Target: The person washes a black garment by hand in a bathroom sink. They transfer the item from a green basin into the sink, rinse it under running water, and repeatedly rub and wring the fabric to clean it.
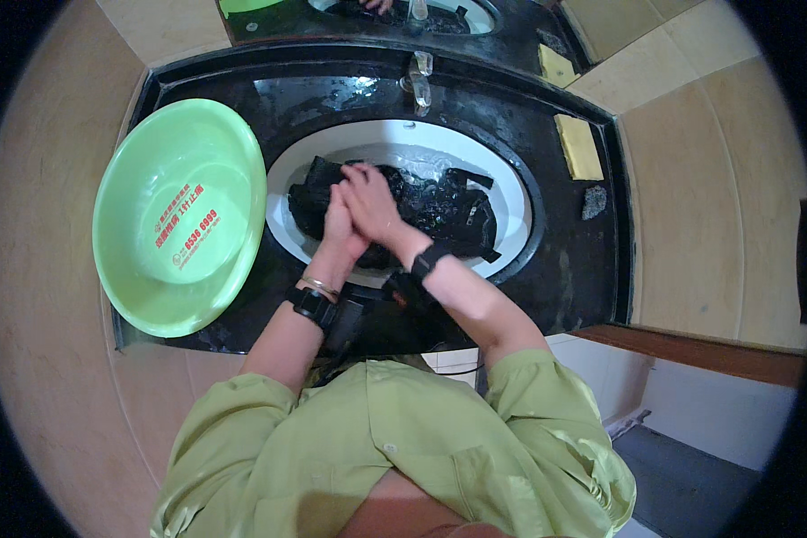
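My right hand (371, 204) lies across my left hand (341, 225), palms facing, above the left part of an oval white washbasin (511, 222). Black wet cloth (437, 215), seemingly a garment, is spread in shallow water in the basin. A strip of it stands up just beyond my fingertips. Whether any cloth is pinched between the palms is hidden by the overlap of the hands. Each wrist wears a black band, and the left one also has a bangle.
A large light-green plastic basin (195, 286) with red printing stands on the black countertop (565, 269) at left. A metal faucet (419, 84) rises behind the washbasin. At right lie a yellow sponge or folded cloth (579, 148) and a grey scouring pad (594, 202). A mirror runs along the back.
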